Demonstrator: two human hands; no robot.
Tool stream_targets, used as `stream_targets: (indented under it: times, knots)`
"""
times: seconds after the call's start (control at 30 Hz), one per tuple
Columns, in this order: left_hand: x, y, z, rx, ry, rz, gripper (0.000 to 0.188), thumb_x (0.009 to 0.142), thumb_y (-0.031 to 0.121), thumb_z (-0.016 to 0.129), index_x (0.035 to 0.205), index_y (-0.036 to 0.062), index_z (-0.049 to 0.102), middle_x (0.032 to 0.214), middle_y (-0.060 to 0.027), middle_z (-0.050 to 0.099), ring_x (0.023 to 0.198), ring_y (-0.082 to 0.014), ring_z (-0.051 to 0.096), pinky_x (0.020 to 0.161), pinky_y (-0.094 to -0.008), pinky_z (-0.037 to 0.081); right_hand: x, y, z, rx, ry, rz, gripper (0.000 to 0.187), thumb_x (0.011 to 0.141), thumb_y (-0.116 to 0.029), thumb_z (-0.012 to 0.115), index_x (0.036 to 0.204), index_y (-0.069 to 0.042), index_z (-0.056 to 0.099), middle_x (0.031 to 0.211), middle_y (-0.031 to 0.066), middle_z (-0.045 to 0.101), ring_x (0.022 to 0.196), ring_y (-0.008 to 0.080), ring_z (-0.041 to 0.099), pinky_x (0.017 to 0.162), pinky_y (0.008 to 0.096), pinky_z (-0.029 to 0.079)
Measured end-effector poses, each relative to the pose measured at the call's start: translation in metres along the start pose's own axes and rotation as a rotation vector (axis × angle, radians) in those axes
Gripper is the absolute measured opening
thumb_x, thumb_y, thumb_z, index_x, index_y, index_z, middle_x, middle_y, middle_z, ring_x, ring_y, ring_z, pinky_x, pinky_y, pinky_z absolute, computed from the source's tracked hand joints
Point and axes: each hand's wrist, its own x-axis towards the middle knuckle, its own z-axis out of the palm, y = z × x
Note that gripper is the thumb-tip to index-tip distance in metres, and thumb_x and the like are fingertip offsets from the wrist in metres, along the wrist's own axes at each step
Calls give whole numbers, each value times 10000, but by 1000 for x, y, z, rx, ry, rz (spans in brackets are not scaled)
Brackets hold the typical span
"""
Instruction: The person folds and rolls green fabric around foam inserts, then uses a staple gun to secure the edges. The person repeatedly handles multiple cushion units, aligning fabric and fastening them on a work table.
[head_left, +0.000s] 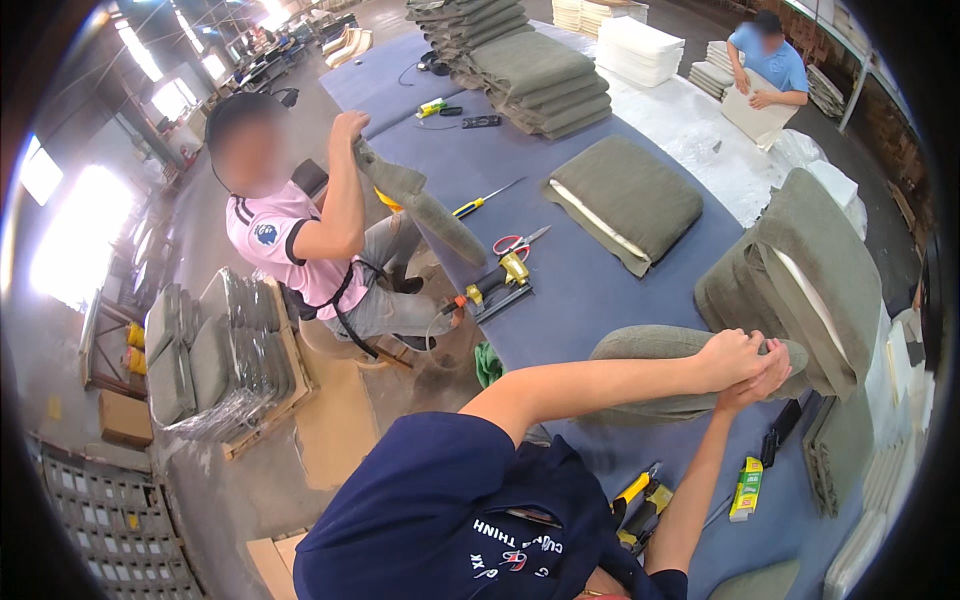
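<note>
A grey-green fabric-covered cushion (640,347) stands tilted at the table's near edge, in front of my body. My left hand (733,358) is closed on its right end, and my right hand (764,378) is closed there too, right against the left. The fingers partly hide the fabric they grip. Beyond my hands, a stack of grey-green cushions (835,265) stands with white foam showing at an open edge. Farther off, another cushion (635,195) lies on the blue-covered table (570,300), its white filling visible along one side.
A staple gun (490,287), red-handled scissors (520,243) and a screwdriver (487,199) lie left of my cushion. Near my right forearm are a yellow cutter (637,484) and a small yellow-green box (746,488). A pink-shirted co-worker (300,235) handles a cushion; another in blue (772,68) holds a pale pad.
</note>
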Motion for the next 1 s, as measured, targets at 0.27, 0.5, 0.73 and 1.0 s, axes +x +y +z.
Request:
stream_targets:
  times: [0.27,0.5,0.73,1.0]
  knots:
    - [-3,3,-2,73,24,19,621,927,313,655,1469,35,532,987,-213,671,699,-310,713,599,-373,570,-3,2,0,-9,22,16,644,1117,-442,217,1330,-24,658,1330,111,687,1357,317,576,1249,542,272]
    - [24,-19,29,-340,-134,-54,607,885,281,710,1373,-50,567,1038,-254,690,748,-439,710,705,-491,587,6,-3,0,105,27,45,522,1119,-338,319,1263,0,690,1240,138,723,1297,342,620,1245,557,282]
    - [121,-101,60,-1082,-624,-620,615,1038,437,585,1390,-66,615,1353,-294,648,1156,-388,684,945,-461,563,59,-4,21,599,342,478,391,1045,-135,417,1270,79,656,1305,200,700,1248,364,650,1174,493,430]
    - [124,-129,93,-1088,-873,-358,838,1098,605,289,1640,-34,306,1683,-241,358,1582,-398,292,1276,-453,277,63,-9,74,228,29,350,616,1052,-345,321,1484,20,565,1484,215,591,1388,370,529,1179,483,388]
